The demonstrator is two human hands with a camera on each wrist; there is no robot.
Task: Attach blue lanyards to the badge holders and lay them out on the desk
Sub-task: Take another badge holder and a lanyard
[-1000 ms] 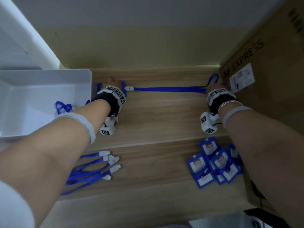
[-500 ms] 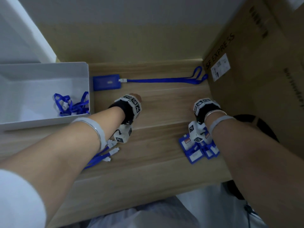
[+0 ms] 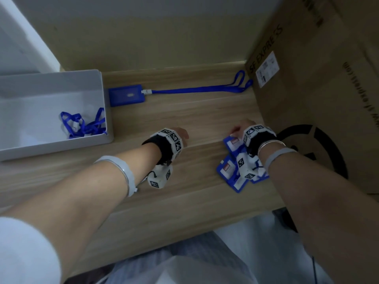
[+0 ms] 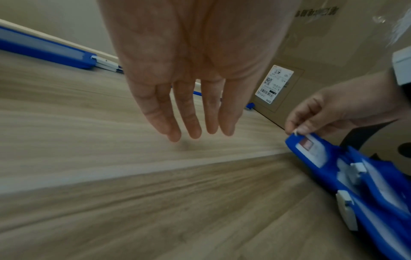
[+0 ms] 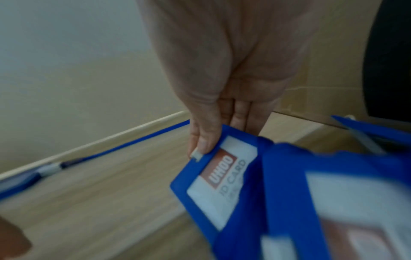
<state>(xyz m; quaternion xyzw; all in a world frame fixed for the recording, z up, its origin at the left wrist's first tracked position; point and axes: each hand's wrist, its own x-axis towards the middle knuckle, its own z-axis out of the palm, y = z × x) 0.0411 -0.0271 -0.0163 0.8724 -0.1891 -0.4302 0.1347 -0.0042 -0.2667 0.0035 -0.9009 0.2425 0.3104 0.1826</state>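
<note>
A blue badge holder with its blue lanyard clipped on lies stretched along the back of the desk. My right hand is at the pile of blue badge holders on the right. In the right wrist view its thumb and fingers pinch the far corner of the top holder, which carries a "UHOO ID CARD" insert. My left hand hovers over bare desk mid-table, fingers straight, holding nothing. It also shows from above in the head view.
A white bin at the left holds tangled blue lanyards. A large cardboard box walls off the right side, close behind the pile. A wall runs along the desk's back edge.
Both hands drew back from the laid-out badge at the rear. The right hand dropped onto the pile and took a holder's corner; the left hand stopped over the middle of the desk.
</note>
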